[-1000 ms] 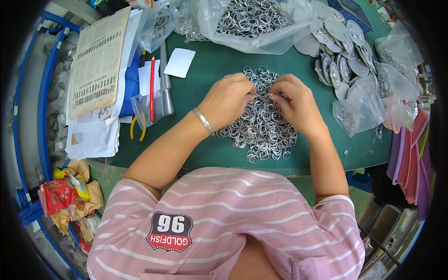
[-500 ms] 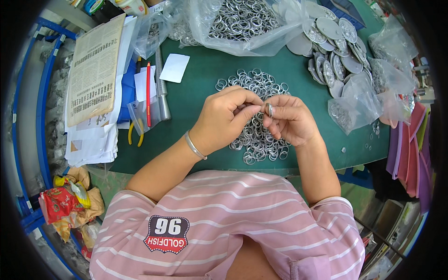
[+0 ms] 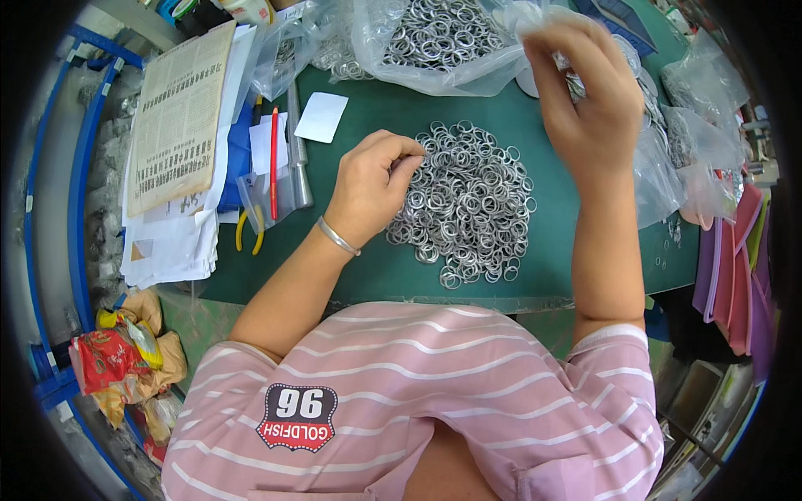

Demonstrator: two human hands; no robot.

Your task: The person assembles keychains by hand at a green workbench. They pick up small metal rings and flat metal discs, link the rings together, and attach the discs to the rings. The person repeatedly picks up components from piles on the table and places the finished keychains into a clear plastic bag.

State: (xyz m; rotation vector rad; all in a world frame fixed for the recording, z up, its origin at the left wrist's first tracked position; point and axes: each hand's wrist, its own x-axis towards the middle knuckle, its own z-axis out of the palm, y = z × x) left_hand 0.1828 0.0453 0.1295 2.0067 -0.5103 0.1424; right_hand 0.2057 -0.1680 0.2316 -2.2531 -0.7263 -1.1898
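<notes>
A heap of small silvery metal rings [image 3: 476, 204] lies on the green tabletop before me. At its upper left edge, my left hand [image 3: 368, 179] is closed, thumb and forefinger pinched together; whatever is between them is too hidden to name. My right hand [image 3: 593, 104] is raised at the upper right, over a stack of round grey metal discs [image 3: 526, 81] and beside a large clear plastic bag [image 3: 368, 54] full of rings [image 3: 439, 37]. Its fingertips are smeared by motion, so I cannot see whether they hold anything.
At left are a newspaper [image 3: 180, 117] on loose papers, a red pencil [image 3: 273, 167], a metal rod [image 3: 298, 150], yellow-handled pliers [image 3: 242, 230] and a white card [image 3: 321, 117]. Clear plastic bags [image 3: 706, 142] stand at right. A blue-framed rack [image 3: 79, 184] is beside the table.
My hands have parted from above the ring heap. The right hand, which had rings at its fingertips, has swung up and right toward the discs; the left has shifted slightly left.
</notes>
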